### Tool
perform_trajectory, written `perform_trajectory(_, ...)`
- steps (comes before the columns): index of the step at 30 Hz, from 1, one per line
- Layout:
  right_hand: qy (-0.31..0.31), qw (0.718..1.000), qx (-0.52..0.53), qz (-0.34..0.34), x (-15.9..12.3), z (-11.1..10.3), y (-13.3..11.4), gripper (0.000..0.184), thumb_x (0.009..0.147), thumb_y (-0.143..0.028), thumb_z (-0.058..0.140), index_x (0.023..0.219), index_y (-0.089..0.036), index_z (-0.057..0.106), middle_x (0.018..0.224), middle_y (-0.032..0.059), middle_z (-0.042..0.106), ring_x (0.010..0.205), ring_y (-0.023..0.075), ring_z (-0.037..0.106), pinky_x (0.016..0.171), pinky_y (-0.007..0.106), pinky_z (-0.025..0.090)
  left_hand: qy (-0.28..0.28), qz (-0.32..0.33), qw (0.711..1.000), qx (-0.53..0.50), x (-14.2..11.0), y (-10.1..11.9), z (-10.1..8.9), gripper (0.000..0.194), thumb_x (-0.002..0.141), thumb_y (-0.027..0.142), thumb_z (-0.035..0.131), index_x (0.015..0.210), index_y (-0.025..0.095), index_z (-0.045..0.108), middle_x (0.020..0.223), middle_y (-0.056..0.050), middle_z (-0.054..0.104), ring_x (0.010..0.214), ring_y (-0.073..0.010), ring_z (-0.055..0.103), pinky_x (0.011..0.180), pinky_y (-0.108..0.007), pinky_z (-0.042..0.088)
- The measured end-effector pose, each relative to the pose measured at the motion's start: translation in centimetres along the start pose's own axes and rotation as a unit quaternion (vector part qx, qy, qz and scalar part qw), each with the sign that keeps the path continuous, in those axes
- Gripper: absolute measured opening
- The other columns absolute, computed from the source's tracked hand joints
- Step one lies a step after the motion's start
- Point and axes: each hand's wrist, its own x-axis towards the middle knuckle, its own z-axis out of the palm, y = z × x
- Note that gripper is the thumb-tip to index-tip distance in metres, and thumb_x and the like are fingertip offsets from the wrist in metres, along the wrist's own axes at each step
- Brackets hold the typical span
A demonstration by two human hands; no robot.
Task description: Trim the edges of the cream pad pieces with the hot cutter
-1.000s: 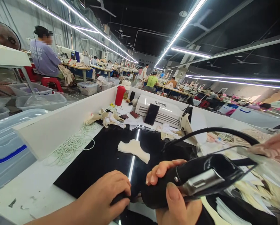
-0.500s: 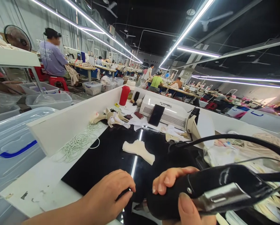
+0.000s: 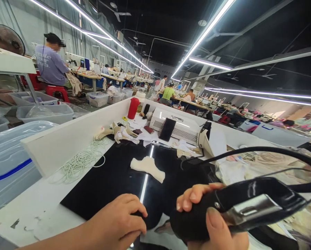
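Note:
In the head view my right hand (image 3: 217, 222) is closed round a bulky black device with a silver metal plate (image 3: 238, 203). Fingers lie over its far side and the thumb presses near the plate. A black cable (image 3: 264, 150) arches above it; where it joins is not plain. My left hand (image 3: 121, 218) hovers over the near edge of the black work surface (image 3: 105, 184), fingers bent and the thumb apart, with nothing visible in it. Beyond both hands lies a cream fabric piece (image 3: 148, 168), untouched.
Pale green cord (image 3: 79, 163) lies tangled at the left. A red bottle (image 3: 133, 108), a phone (image 3: 167, 129) and a white machine (image 3: 176, 119) stand at the back, near fabric scraps (image 3: 122, 132). White side boards (image 3: 74, 135) edge the table. Several people work beyond.
The view has swung slightly right, so the surroundings sit further left. My right hand still grips the black device. My left hand remains near the surface's front edge, slightly lower in view.

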Motion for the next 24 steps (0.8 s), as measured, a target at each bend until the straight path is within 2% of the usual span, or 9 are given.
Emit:
perform_trajectory(2,0.023,0.999,-0.016,-0.015,0.9,-1.1,-0.4,0.033,0.083,-0.041,0.084,0.106,-0.028,0.063,0.077,-0.0056,0.062,0.063,0.0124,0.057,0.057,0.026,0.054,-0.019,0.010,1.000,-0.007,0.3,0.0,-0.3,0.025,0.091,0.001,0.063,0.096,0.023,0.073,0.119,-0.004,0.071,0.113,-0.0206,0.067,0.101,-0.030,0.052)
perform_trajectory(5,0.026,0.999,-0.036,-0.030,1.8,-2.6,-0.3,0.030,0.082,-0.036,0.083,0.103,-0.027,0.063,0.075,-0.0043,0.063,0.062,0.0137,0.058,0.055,0.028,0.056,-0.054,0.041,0.998,-0.020,1.8,-0.2,-0.8,0.023,0.094,0.003,0.063,0.103,0.022,0.072,0.119,-0.005,0.072,0.113,-0.0205,0.068,0.104,-0.030,0.051)
perform_trajectory(7,0.038,0.998,-0.043,-0.029,2.0,-3.1,0.1,0.030,0.083,-0.035,0.082,0.103,-0.027,0.062,0.076,-0.0039,0.063,0.062,0.0137,0.059,0.055,0.028,0.057,-0.084,0.070,0.993,-0.039,3.4,-0.5,-1.3,0.024,0.093,0.005,0.069,0.110,0.021,0.070,0.120,-0.005,0.074,0.116,-0.0217,0.067,0.109,-0.032,0.048)
perform_trajectory(9,0.043,0.997,-0.048,-0.032,2.0,-3.2,0.5,0.029,0.084,-0.034,0.081,0.105,-0.028,0.062,0.077,-0.0042,0.063,0.063,0.0133,0.060,0.057,0.029,0.058,-0.116,0.099,0.986,-0.070,5.0,-1.1,-1.5,0.034,0.088,0.008,0.079,0.117,0.020,0.068,0.124,-0.006,0.074,0.122,-0.0241,0.065,0.113,-0.034,0.045)
perform_trajectory(13,-0.009,0.996,-0.059,-0.062,1.9,-3.4,1.3,0.023,0.090,-0.031,0.076,0.108,-0.027,0.062,0.078,-0.0032,0.065,0.062,0.0141,0.062,0.057,0.031,0.059,-0.154,0.141,0.971,-0.116,7.0,-2.5,-1.1,0.047,0.087,0.025,0.085,0.129,0.018,0.064,0.128,-0.011,0.073,0.131,-0.0285,0.061,0.115,-0.036,0.044)
perform_trajectory(15,-0.020,0.996,-0.057,-0.070,1.9,-3.6,1.5,0.022,0.092,-0.031,0.074,0.111,-0.027,0.062,0.080,-0.0028,0.065,0.063,0.0145,0.063,0.057,0.032,0.059,-0.172,0.142,0.966,-0.127,7.2,-3.0,-0.9,0.049,0.088,0.033,0.085,0.130,0.019,0.062,0.128,-0.012,0.072,0.133,-0.0299,0.060,0.118,-0.041,0.041)
perform_trajectory(20,-0.023,0.997,-0.046,-0.063,1.5,-3.4,2.0,0.027,0.091,-0.033,0.076,0.113,-0.026,0.061,0.079,-0.0024,0.063,0.063,0.0156,0.062,0.056,0.032,0.057,-0.224,0.106,0.958,-0.146,6.7,-3.4,-0.8,0.058,0.088,0.047,0.082,0.136,0.026,0.058,0.135,-0.012,0.069,0.142,-0.0337,0.054,0.126,-0.062,0.022)
perform_trajectory(24,0.011,0.999,-0.032,-0.040,0.8,-2.4,1.9,0.030,0.090,-0.037,0.078,0.113,-0.028,0.060,0.080,-0.0036,0.063,0.065,0.0135,0.060,0.059,0.030,0.054,-0.231,0.101,0.955,-0.159,6.7,-3.4,-1.0,0.059,0.088,0.047,0.082,0.137,0.025,0.058,0.136,-0.013,0.068,0.143,-0.0346,0.052,0.125,-0.065,0.020)
